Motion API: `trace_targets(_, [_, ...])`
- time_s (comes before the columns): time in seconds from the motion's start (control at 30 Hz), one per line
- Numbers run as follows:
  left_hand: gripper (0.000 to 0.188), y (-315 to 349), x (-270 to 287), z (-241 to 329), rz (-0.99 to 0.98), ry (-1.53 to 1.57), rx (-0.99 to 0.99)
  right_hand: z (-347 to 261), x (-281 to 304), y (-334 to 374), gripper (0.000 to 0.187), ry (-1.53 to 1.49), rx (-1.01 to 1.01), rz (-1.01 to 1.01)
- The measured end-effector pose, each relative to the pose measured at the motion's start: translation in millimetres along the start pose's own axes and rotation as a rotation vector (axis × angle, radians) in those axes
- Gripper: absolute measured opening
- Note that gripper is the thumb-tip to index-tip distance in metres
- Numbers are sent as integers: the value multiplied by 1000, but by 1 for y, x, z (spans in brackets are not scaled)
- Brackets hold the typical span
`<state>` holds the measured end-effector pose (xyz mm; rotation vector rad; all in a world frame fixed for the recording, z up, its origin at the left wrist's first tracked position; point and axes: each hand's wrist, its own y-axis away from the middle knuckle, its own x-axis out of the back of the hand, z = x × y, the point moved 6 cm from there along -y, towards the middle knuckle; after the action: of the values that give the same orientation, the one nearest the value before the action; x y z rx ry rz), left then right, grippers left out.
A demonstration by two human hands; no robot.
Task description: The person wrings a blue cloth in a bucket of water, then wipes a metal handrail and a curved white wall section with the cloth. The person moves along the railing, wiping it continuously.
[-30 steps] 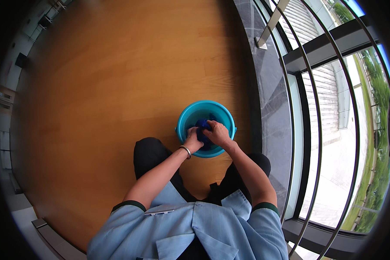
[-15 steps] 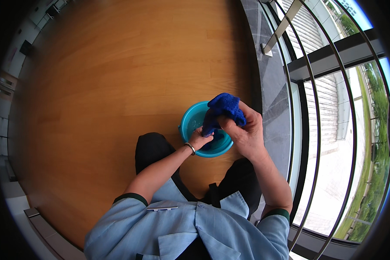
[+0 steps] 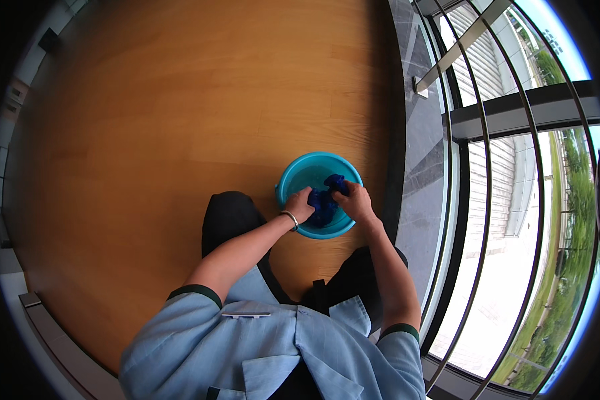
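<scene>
A turquoise bucket (image 3: 299, 175) stands on the floor in front of my knees. Down inside it is a dark blue cloth (image 3: 323, 212), bunched and wet-looking. My left hand (image 3: 301, 205), with a metal bangle at the wrist, reaches over the near left of the bucket and is closed on one part of the cloth. On the other side my right hand (image 3: 355, 201) grips another part, a tuft of which sticks up past the fingers. Both hands are low, at the rim's height or just below. The cloth's lower part is partly hidden by the hands.
Wooden floor (image 3: 200, 100) stretches ahead and to the left. At the right runs a grey stone ledge (image 3: 421, 157) with a dark edge, close to the bucket. Metal railing bars (image 3: 485, 160) stand before a window there. My bent knees (image 3: 230, 217) flank the near side.
My right hand has lowered from above the bucket's right rim into it, bringing the raised cloth down. My left hand stays at the bucket's left side, still on the cloth.
</scene>
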<state>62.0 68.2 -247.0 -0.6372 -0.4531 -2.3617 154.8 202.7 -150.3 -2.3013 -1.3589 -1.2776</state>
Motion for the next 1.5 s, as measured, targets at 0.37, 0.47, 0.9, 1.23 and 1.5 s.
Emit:
trace_targets(0.37, [42, 23, 44, 62, -83, 19, -217, -41, -9, 21, 67, 288, 250, -238])
trace_targets(0.47, [43, 31, 78, 102, -74, 92, -258, -84, 33, 32, 69, 130, 430, -229])
trace_targets(0.9, [49, 13, 103, 137, -274, 208, -305, -105, 57, 31, 47, 94, 382, -101])
trace_targets(1.23, [79, 35, -32, -4, -169, 995, 756, 68, -122, -23, 32, 396, 31, -226])
trace_targets(1.5, [65, 14, -89, -21, -284, 1984, 900, -48, -28, 32, 42, 138, 467, -23])
